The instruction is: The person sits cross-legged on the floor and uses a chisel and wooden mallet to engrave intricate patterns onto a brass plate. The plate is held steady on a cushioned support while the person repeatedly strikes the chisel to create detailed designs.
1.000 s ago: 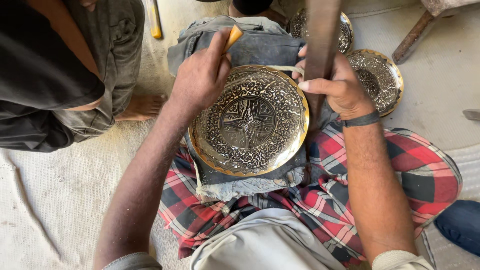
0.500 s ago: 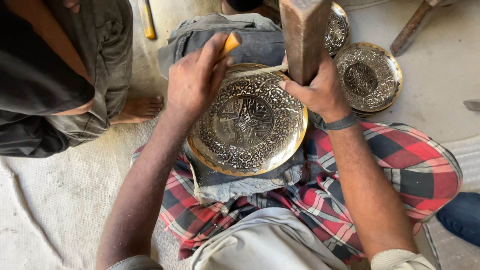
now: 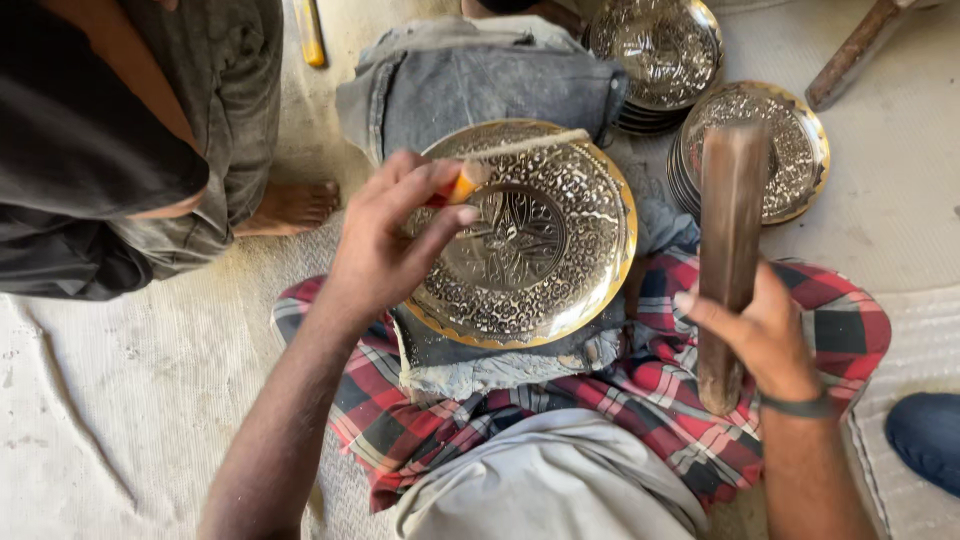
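The left hand [image 3: 385, 245] has its grip closed on a thin tool with an orange handle [image 3: 462, 186], whose pale shaft runs up and away across the far rim of an engraved brass plate [image 3: 525, 235]. That plate lies directly under and just beyond this grip, tilted on a folded grey denim cloth [image 3: 480, 80] that rests over the person's lap, which is wrapped in red checked cloth [image 3: 660, 400]. The right hand [image 3: 765, 335], with a dark band at the wrist, has its grip closed around the lower part of a long wooden block [image 3: 728, 240] held upright and blurred, off to the right of the plate and clear of it. Beyond the block, two stacks of similar engraved plates [image 3: 800, 150] sit on the pale floor covering [image 3: 120, 400], with a brown stick lying past them at the top right. Well to the left of the left grip, another person in dark clothes sits with a bare foot [image 3: 290, 205] on the floor.
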